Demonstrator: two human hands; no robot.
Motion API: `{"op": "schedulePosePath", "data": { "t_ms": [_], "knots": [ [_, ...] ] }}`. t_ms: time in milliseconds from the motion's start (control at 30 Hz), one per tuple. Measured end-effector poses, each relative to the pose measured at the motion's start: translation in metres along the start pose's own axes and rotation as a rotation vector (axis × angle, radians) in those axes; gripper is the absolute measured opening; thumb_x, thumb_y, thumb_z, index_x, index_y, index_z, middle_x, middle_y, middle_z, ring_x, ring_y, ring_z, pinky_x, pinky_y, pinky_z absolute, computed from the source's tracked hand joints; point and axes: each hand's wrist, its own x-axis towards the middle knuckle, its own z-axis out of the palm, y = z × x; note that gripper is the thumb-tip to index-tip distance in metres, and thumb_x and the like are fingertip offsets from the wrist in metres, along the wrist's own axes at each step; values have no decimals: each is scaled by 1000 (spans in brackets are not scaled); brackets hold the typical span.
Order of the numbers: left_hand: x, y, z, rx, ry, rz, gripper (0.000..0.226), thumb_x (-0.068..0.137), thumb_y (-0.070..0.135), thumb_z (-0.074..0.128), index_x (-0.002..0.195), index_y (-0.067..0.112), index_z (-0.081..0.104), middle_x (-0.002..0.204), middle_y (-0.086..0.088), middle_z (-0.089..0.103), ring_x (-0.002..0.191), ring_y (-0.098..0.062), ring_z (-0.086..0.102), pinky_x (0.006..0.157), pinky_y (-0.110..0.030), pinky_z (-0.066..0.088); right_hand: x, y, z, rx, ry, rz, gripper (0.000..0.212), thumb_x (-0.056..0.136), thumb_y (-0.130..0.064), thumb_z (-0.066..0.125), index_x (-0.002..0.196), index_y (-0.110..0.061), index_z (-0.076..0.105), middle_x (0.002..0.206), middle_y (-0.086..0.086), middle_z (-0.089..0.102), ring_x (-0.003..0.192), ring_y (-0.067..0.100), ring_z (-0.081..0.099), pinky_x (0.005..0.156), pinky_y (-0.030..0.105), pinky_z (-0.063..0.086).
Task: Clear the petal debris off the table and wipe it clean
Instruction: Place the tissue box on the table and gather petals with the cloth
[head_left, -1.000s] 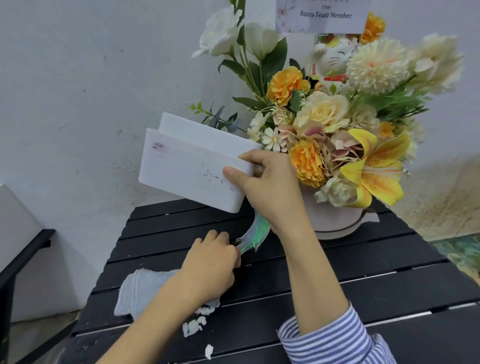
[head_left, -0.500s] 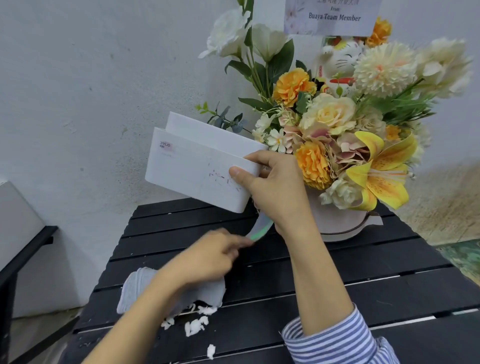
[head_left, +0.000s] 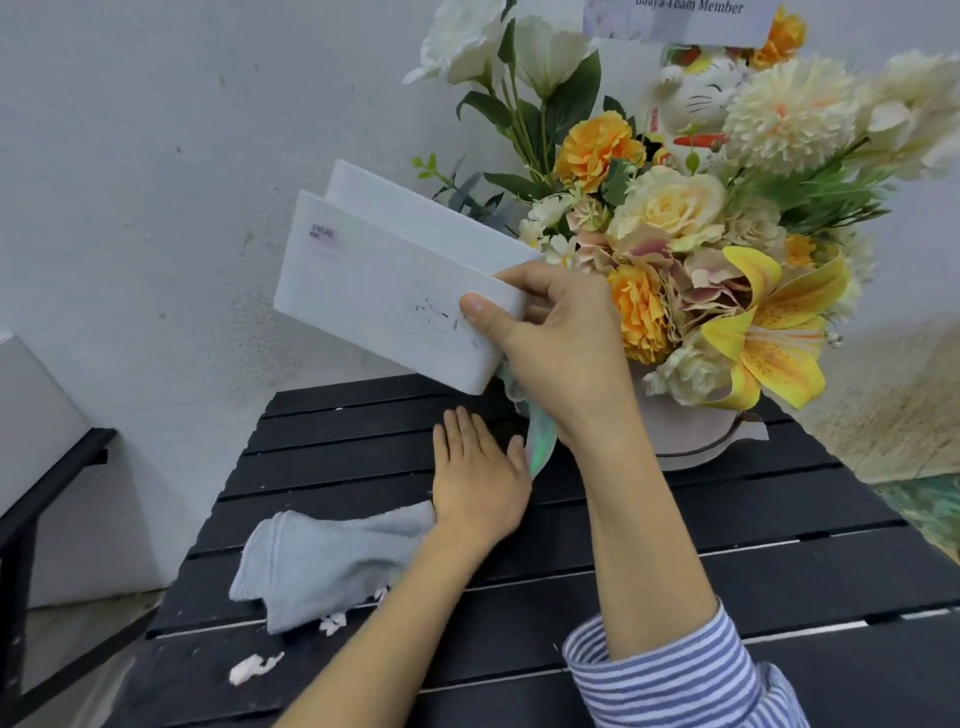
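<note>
While the job is only partly done, this is how things look:

How far along: I think about the middle. Some petal bits are still on the bench (head_left: 675, 530), and I cannot tell how much of it is wiped yet.

Petal bits: a white clump (head_left: 254, 666) lies at about 7 o'clock on the bench, near the front left edge. Smaller white bits (head_left: 332, 622) lie just beside the near edge of the cloth.

Cloth: the grey cloth (head_left: 322, 561) lies bunched on the left side of the bench, at about 8 o'clock. Its right end goes under the left wrist.

Left hands part: the left hand (head_left: 480, 478) lies flat on the dark slats with its fingers straight and together. It holds nothing.

Right hands part: the right hand (head_left: 561, 353) pinches the white box (head_left: 395, 291) by its right end and holds it up off the bench, at about 11 o'clock.

Flowers: the big flower pot (head_left: 691, 431) stands at about 1 o'clock on the bench. A shiny ribbon (head_left: 540, 447) hangs from it, just beside the left hand.

What is left: I think the white bits must be swept up, then the slats wiped with the cloth, under the box spot too.
</note>
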Motion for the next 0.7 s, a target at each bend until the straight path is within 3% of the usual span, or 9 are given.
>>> {"op": "schedulePosePath", "data": {
  "t_ms": [100,300,400,500,600,700],
  "knots": [
    [-4,1,8,-75,-90,-57,66,101,38,15,147,-4,-9,157,-20,-13,146,-31,-15,120,-41,-8,-4,-3,-3,-17,-5,-16,18,79,-18,72,94,-8,70,97,7,70,93,25,66,77,45,55],
    [26,-21,-18,-35,131,-122,62,99,29,26,149,0,2,157,-23,1,145,-38,-2,118,-46,-5,-4,-11,1,50,30,-76,11,77,-16,74,85,-16,67,91,5,69,92,26,66,80,50,54],
    [7,-6,8,50,32,-99,65,100,30,23,147,-6,-3,155,-27,-7,145,-39,-8,120,-46,-4,-7,-13,2,41,22,-98,13,77,-17,74,88,-14,68,93,3,69,94,24,66,81,49,53],
    [5,-7,5,126,-36,-39,67,101,33,24,147,-5,-6,156,-23,-9,146,-35,-11,119,-45,-8,-11,-14,-1,-1,13,-126,13,78,-17,73,89,-14,69,85,-10,62,93,18,63,82,45,53],
    [14,-30,-30,7,-71,-135,58,102,33,19,148,-1,11,157,-18,11,147,-33,3,119,-47,-4,-11,-11,-1,18,19,-133,13,77,-15,74,84,-20,64,83,-12,60,92,20,62,82,47,52],
    [-3,-78,-61,-183,-262,-29,49,101,41,19,135,14,41,141,-5,45,137,-28,33,117,-51,9,-9,-8,2,21,43,-145,14,77,-17,74,82,-24,63,84,-7,64,91,22,63,82,49,51]
  ]
}}
